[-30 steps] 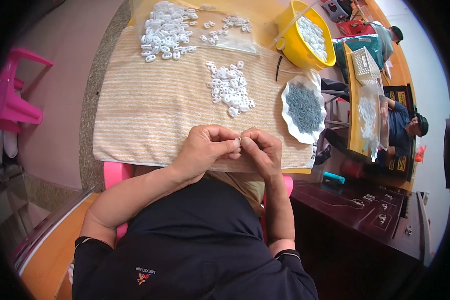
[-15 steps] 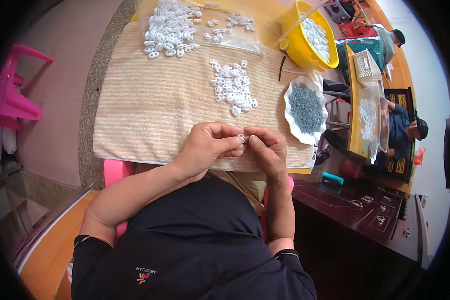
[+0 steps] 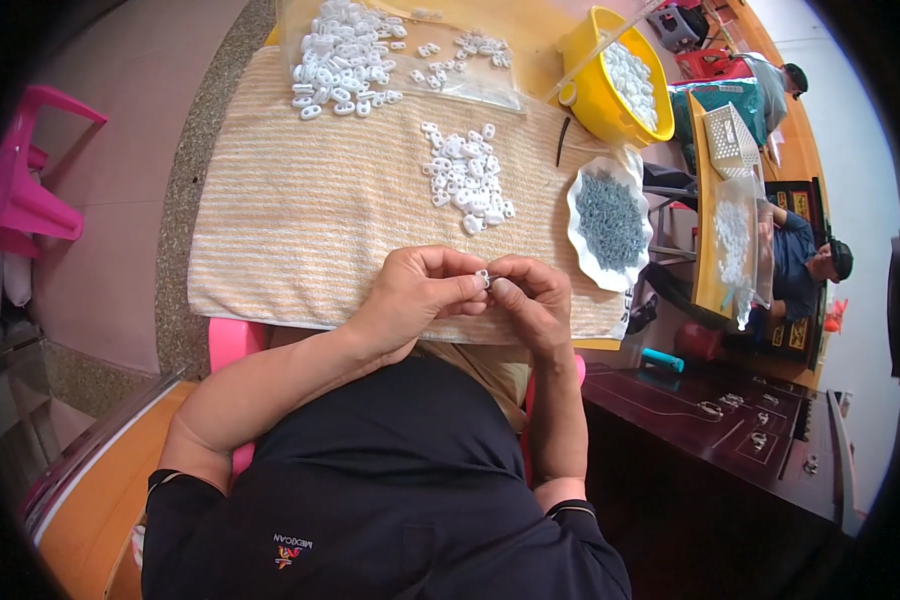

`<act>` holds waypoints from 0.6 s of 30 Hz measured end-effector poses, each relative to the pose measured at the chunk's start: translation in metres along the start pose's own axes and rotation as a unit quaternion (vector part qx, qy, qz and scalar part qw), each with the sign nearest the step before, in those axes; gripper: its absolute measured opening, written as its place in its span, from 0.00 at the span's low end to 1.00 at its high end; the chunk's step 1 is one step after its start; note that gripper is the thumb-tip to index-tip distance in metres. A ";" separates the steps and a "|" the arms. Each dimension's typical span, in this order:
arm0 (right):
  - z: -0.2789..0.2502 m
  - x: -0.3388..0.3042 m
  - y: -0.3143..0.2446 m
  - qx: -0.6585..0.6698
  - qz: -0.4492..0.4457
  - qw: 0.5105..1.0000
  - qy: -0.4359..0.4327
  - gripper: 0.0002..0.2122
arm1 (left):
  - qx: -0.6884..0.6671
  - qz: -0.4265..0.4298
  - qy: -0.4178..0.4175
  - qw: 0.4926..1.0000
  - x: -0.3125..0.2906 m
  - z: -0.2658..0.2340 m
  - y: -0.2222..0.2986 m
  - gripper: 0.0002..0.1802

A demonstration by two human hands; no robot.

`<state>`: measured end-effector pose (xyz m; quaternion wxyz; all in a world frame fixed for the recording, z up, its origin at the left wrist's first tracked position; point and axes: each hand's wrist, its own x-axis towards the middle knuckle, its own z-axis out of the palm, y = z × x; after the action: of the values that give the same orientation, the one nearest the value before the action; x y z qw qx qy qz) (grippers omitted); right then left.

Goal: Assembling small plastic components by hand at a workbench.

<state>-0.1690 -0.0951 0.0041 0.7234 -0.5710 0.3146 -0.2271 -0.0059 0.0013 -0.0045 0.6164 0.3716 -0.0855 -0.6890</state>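
Note:
Above the near edge of a striped towel (image 3: 280, 210), my two hands meet fingertip to fingertip. My left hand (image 3: 410, 298) pinches a small white plastic piece with holes (image 3: 484, 279) between thumb and forefinger. My right hand (image 3: 540, 302) is closed in a pinch right against that piece; whatever sits between its thumb and finger is too small and covered to make out. Just beyond the hands lies a loose heap of similar white two-holed pieces (image 3: 467, 182). To the right, a white scalloped dish (image 3: 576, 222) holds many small grey-blue bits (image 3: 611, 220).
A clear tray (image 3: 495, 97) at the back carries more white pieces (image 3: 335, 60). Beside it stands a yellow basket (image 3: 582, 75) of white pieces. A short black strip (image 3: 563, 142) lies near the dish. Two people sit at a far table at right; a pink stool (image 3: 35, 190) stands left.
The thumb and finger of my right hand have closed in slightly on the white piece, hiding most of the pale bit that showed between them. My left hand keeps its hold.

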 end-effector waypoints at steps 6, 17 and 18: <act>-0.001 0.001 -0.005 0.014 -0.002 1.000 0.005 0.06 | -0.001 -0.001 -0.002 1.000 -0.001 0.002 0.002 0.09; -0.005 0.039 -0.008 -0.416 -0.194 0.885 0.081 0.08 | -0.001 -0.018 0.002 1.000 -0.003 0.003 0.003 0.09; -0.003 0.042 -0.009 -0.458 -0.230 0.854 0.091 0.08 | -0.003 -0.014 0.003 1.000 -0.002 0.002 0.002 0.08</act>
<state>-0.1413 -0.1282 0.0040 0.2748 -0.8709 0.3068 -0.2680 -0.0057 0.0023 -0.0010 0.6077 0.3728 -0.0766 -0.6970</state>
